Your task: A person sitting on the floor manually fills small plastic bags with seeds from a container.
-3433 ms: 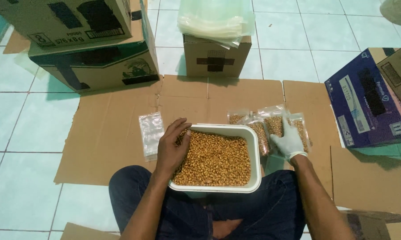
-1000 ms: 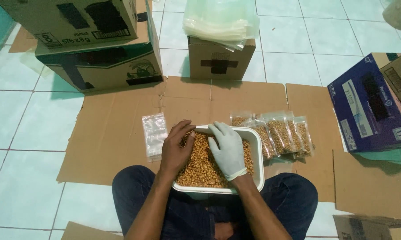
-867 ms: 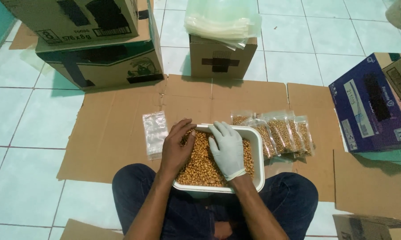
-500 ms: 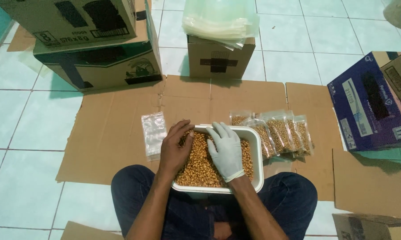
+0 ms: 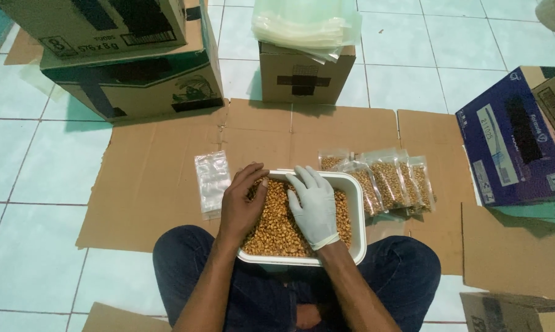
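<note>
A white rectangular tub full of yellow-brown kernels rests on my lap. My bare left hand lies on the kernels at the tub's left rim, fingers curled; what it holds, if anything, is hidden. My right hand, in a white glove, lies flat over the kernels in the middle, fingers spread toward the far rim. Several small clear bags filled with kernels lie in a row just right of the tub. A small stack of empty clear bags lies left of it.
Flattened cardboard covers the tiled floor in front of me. Stacked cartons stand at the far left, a small box topped with large clear bags at the far middle, a blue carton at the right.
My gloved right hand came from the filled bags at the right into the tub and now rests on the kernels. My left hand stayed at the tub's left side.
</note>
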